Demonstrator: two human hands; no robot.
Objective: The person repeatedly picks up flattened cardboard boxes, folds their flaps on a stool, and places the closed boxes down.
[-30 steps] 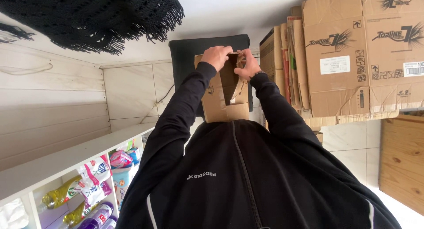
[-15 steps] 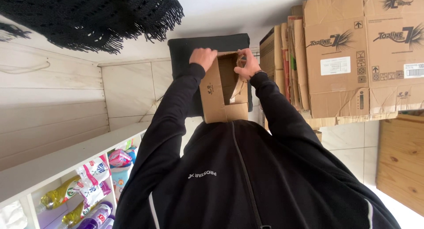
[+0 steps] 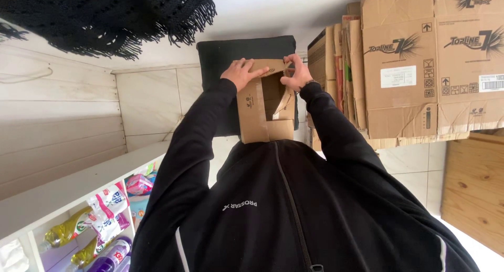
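A small brown cardboard box (image 3: 253,112) is held out in front of my chest, its open side turned toward me. My left hand (image 3: 240,73) grips its upper left edge, with the thumb lying on a top flap (image 3: 273,66). My right hand (image 3: 297,75) pinches the same flap at the upper right corner. The flap is bent over the opening. Both of my arms are in black jacket sleeves.
A black mat (image 3: 223,54) lies on the tiled floor beyond the box. Flattened and stacked cardboard boxes (image 3: 401,67) stand at the right, above a wooden panel (image 3: 472,190). A white shelf (image 3: 79,185) with bottles and packets is lower left. A black fringed rug (image 3: 105,14) is upper left.
The box has turned and its opening now faces me. My left hand slid from the top of the box to its upper left edge, and the top flap has folded over.
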